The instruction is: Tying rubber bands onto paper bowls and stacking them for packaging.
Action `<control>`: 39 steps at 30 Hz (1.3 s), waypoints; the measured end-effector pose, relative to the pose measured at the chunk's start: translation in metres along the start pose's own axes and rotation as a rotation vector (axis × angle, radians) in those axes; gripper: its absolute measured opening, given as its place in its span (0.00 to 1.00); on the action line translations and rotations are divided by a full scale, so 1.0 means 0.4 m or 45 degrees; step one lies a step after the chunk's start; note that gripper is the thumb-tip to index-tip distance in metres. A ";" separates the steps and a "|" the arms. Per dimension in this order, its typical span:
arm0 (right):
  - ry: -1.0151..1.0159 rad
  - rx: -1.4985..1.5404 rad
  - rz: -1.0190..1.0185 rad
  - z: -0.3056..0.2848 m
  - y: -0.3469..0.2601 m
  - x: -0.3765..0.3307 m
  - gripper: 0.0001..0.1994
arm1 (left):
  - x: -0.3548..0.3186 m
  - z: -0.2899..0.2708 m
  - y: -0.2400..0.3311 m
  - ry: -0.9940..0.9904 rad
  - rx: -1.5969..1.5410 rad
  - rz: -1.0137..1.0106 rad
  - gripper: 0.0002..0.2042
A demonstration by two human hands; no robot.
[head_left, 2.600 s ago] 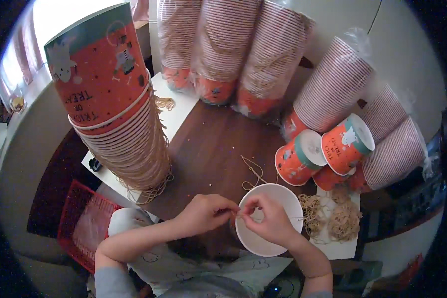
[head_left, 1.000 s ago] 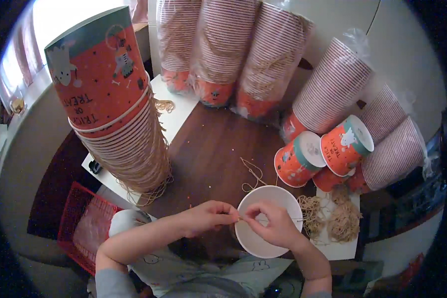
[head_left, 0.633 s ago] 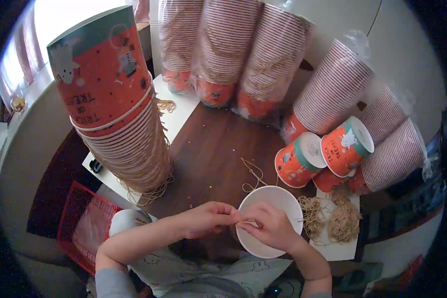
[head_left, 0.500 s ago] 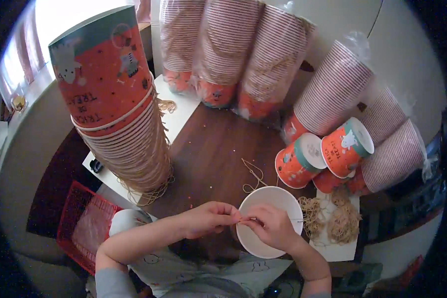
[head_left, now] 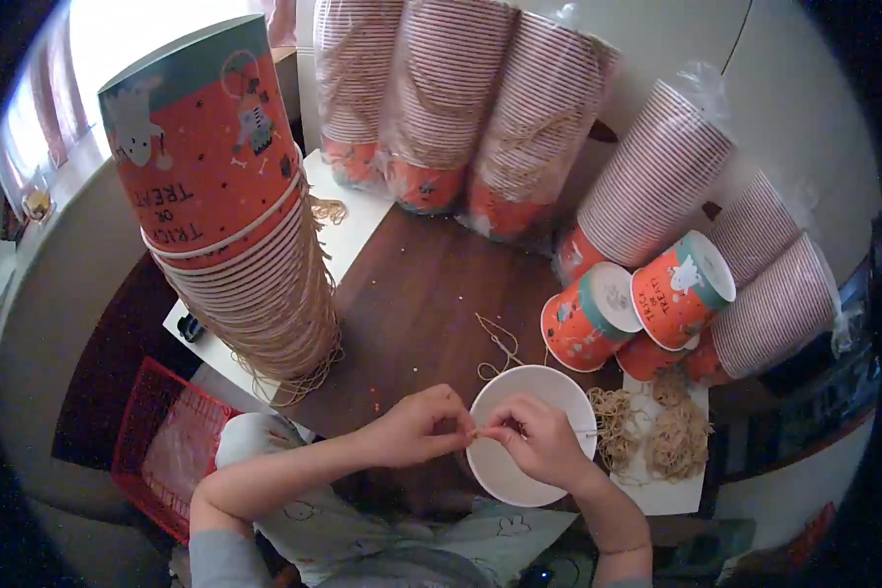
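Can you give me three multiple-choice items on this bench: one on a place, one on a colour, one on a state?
1. Where does the tall stack of cups stand?
A. left of the hands
B. right of the hands
C. on the red basket

2. What colour is the inside of the cup under the hands?
A. orange
B. white
C. brown

3. How do the two loose cups by the rubber bands lie?
A. upright
B. upside down
C. tipped on their sides

Key: 1 A, the stack rises at the table's left edge. 2 B, its open mouth shows white below the left hand and right hand. 3 C, their white mouths face sideways.
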State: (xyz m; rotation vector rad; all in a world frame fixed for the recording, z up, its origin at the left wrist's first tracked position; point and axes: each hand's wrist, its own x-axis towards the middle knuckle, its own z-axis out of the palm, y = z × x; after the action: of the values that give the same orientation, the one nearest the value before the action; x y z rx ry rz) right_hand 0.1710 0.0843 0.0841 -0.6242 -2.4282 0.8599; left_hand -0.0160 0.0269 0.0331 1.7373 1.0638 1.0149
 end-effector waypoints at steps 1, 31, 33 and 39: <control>-0.004 0.012 0.014 0.000 0.001 -0.001 0.05 | -0.001 0.002 -0.003 0.001 0.001 0.000 0.06; -0.038 0.134 0.102 -0.008 0.006 -0.009 0.04 | -0.004 -0.006 0.034 -0.038 -0.633 -0.333 0.06; -0.046 0.128 0.087 -0.005 0.004 -0.009 0.05 | -0.005 -0.006 0.033 -0.059 -0.584 -0.305 0.05; -0.010 0.102 0.034 0.003 0.005 -0.010 0.05 | -0.008 0.004 0.038 0.039 -0.528 -0.260 0.06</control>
State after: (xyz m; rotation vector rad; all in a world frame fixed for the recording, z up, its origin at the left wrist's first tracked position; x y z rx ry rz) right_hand 0.1738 0.0828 0.0810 -0.6254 -2.3844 0.9672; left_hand -0.0119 0.0191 0.0461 1.2580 0.9476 1.0475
